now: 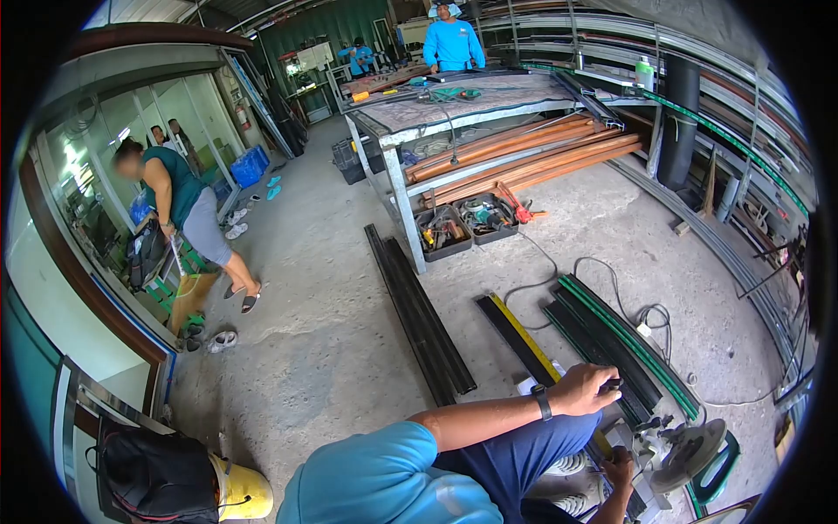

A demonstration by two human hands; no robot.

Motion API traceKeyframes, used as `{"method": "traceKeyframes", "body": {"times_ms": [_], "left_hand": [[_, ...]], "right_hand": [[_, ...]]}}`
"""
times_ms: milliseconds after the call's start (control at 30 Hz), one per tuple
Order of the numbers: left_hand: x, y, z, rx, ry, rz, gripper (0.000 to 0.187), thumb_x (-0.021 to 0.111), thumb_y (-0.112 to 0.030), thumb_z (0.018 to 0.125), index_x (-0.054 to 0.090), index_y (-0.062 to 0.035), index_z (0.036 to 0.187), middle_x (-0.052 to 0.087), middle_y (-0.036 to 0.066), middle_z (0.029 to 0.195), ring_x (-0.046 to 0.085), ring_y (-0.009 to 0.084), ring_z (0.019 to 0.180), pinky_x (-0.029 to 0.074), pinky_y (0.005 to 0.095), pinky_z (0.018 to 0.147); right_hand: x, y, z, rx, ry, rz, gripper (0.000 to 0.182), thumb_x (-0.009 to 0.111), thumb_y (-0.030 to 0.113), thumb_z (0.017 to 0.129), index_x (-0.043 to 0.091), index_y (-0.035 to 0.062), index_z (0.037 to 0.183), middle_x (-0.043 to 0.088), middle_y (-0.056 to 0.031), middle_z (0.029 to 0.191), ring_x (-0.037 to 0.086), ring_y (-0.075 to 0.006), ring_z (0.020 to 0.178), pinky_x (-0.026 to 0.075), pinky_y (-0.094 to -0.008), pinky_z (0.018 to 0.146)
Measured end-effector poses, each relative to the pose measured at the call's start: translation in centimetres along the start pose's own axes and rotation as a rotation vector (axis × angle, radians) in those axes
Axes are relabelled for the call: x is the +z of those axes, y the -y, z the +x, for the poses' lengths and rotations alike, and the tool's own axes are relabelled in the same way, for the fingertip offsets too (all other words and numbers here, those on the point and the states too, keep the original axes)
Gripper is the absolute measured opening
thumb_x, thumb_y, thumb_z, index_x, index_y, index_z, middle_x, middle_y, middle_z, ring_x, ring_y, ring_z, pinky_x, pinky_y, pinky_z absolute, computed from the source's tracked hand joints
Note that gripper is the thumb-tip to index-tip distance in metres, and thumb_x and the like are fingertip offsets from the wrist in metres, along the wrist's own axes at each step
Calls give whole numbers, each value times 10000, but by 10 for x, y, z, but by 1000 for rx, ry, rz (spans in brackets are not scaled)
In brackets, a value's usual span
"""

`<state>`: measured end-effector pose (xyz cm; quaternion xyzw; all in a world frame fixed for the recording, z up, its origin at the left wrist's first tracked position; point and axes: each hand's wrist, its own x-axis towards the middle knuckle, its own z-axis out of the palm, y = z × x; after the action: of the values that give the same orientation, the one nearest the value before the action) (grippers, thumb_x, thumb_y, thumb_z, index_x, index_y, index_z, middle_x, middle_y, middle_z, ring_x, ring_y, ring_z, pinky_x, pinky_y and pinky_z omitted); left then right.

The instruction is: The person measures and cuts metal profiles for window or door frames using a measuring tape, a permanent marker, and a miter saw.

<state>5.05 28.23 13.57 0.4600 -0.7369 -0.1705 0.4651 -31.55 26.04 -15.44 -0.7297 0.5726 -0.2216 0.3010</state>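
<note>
My left hand (587, 390), with a dark watch (542, 403) at its wrist, is closed around a small black object (614, 384) that I cannot name. Beneath that forearm runs a long black bar (506, 336) with a yellow strip (522, 334) along it, which looks like a measuring tape. My right hand (620, 469) is low beside a miter saw (694, 454), fingers curled near the bar's close end. What it grips, if anything, is hidden. Right of the bar lie several black lengths with green edges (628, 341).
Black bars (419, 306) lie on the concrete floor. Tool trays (443, 236) and a red tool (515, 203) sit under a metal worktable (489, 96). Cables (655, 319) trail at right. One person (188, 196) holds a broom (188, 293); another (454, 44) stands behind the table.
</note>
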Motion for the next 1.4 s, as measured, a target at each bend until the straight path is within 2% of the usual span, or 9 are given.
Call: {"method": "traceKeyframes", "body": {"times_ms": [233,333,433,533,667,767,867,1100,1400], "left_hand": [[0,-1,1,-16,22,-6,321,740,-326,924,665,-54,1076,723,165,859,719,366,817,553,468,712],[2,1,1,0,10,1,322,742,-327,922,667,-53,1075,725,166,862,719,368,818,554,469,715],[3,2,1,15,-7,1,320,742,-326,921,669,-51,1067,723,165,855,717,370,812,554,468,713],[3,1,1,12,-1,1,315,743,-325,917,670,-53,1058,718,166,843,715,371,800,554,467,703],[-2,-4,4,-38,36,2,316,752,-333,900,671,-66,1049,712,174,838,715,369,787,552,468,684],[2,-1,4,-32,-16,-23,296,763,-331,884,679,-73,1001,703,157,787,713,354,733,545,460,641],[0,-2,5,-18,-21,-30,280,769,-319,880,684,-68,969,693,131,730,709,327,674,540,445,608],[1,4,6,4,-15,-32,282,781,-313,870,688,-72,984,681,111,704,706,302,654,535,434,599],[2,6,6,20,-30,-31,286,784,-311,868,691,-72,995,677,112,698,704,303,648,533,430,597]], "right_hand": [[-2,-5,-4,-19,-39,-10,410,775,164,585,692,70,976,667,-131,812,611,-360,823,522,-487,752],[-5,-3,-4,-109,-44,-119,434,821,172,618,679,61,1013,699,-115,816,651,-309,790,530,-452,721],[-8,8,-6,-98,-47,-47,355,742,148,602,679,77,944,650,-115,759,600,-355,789,502,-499,729],[-10,11,-7,-152,-59,-79,362,750,160,617,677,78,961,643,-111,735,608,-360,792,496,-499,727],[9,-34,7,-329,-145,-221,393,782,220,672,676,85,1026,686,-164,843,639,-423,859,510,-546,766],[-3,-10,-1,-197,-90,-182,336,736,192,746,687,80,1059,712,-187,940,641,-448,923,529,-536,805],[-17,18,-2,-221,-21,-106,423,739,159,683,684,64,1092,713,-173,977,641,-426,935,529,-512,838],[-20,40,-6,-132,-24,-107,442,750,141,650,672,54,1076,687,-135,904,621,-364,907,515,-465,815],[-19,54,0,-148,-16,-119,498,762,163,666,671,62,1146,683,-154,903,630,-383,919,521,-487,832]]}}
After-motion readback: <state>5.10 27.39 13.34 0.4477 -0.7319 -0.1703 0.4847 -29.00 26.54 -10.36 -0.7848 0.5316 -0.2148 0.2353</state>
